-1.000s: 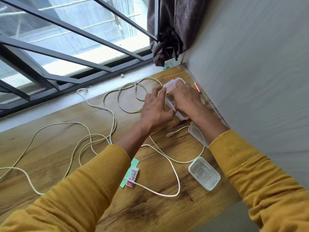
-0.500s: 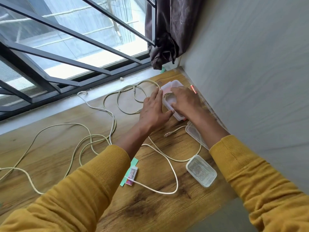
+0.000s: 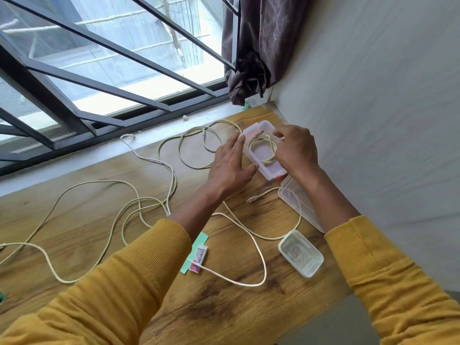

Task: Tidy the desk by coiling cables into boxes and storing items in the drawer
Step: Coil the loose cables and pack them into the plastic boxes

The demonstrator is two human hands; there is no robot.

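Hands parted, baring coiled cable (image 3: 263, 148) in translucent box (image 3: 270, 176)

mustard sleeves (image 3: 119, 290) – cream cables (image 3: 139, 202) – wood-grain desk (image 3: 224, 312)

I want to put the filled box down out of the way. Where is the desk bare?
Bare wood lies along the near edge of the desk, below the cable loop and left of the small box. Crowded: loose cables at left and centre; lid by the wall.

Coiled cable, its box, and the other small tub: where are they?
coiled cable (image 3: 263, 151), head view, loop's left strand.
clear box (image 3: 267, 176), head view, near wall.
small lidded tub (image 3: 300, 253), head view, lid's middle.
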